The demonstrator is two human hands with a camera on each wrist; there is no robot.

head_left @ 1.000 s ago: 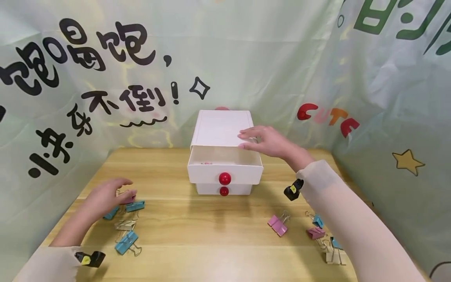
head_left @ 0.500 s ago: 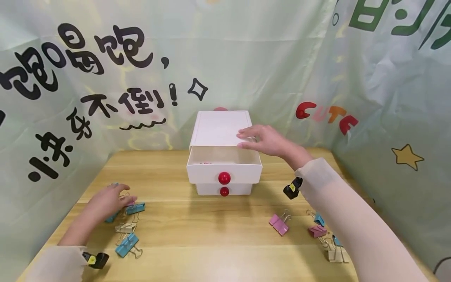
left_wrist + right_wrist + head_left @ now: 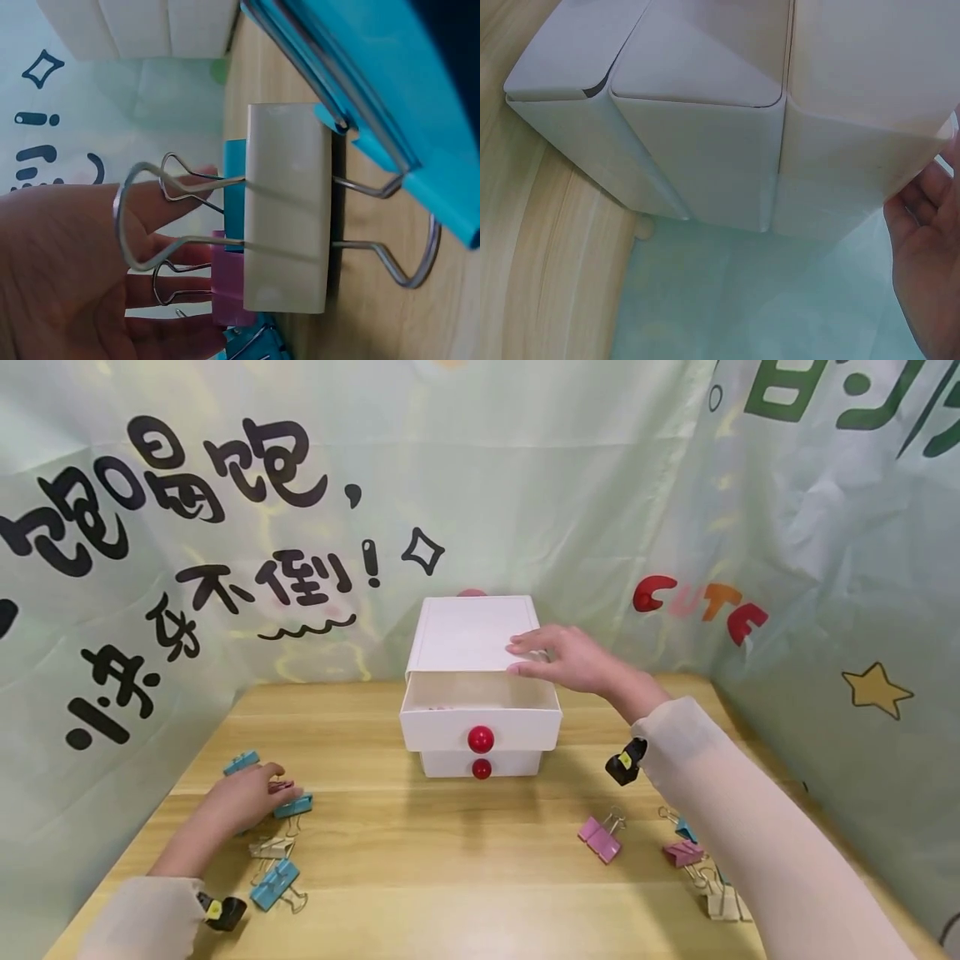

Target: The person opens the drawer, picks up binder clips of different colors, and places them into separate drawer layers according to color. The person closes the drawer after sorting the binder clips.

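My left hand (image 3: 243, 797) is lowered over the binder clips at the left, thumb and fingers apart around a pink binder clip (image 3: 281, 786). A blue binder clip (image 3: 293, 806) lies by the thumb. In the left wrist view, the fingers reach behind a white binder clip (image 3: 286, 210), near the pink clip (image 3: 232, 281); contact is unclear. My right hand (image 3: 573, 658) rests on the top right edge of a white drawer box (image 3: 472, 635), fingers fairly straight. Its upper drawer (image 3: 480, 729) is pulled out, with a bit of something pink inside.
Another blue clip (image 3: 242, 762) lies behind the left hand, and one more blue clip (image 3: 274, 883) lies nearer. At the right are a pink clip (image 3: 600, 839) and several others, partly hidden by my right sleeve (image 3: 750, 810). A printed cloth (image 3: 562, 485) stands behind the table (image 3: 450, 877).
My left hand has moved right and slightly nearer, over the pink clip, uncovering the blue clip at the back. The right hand stays on the box, and the drawer remains pulled out.
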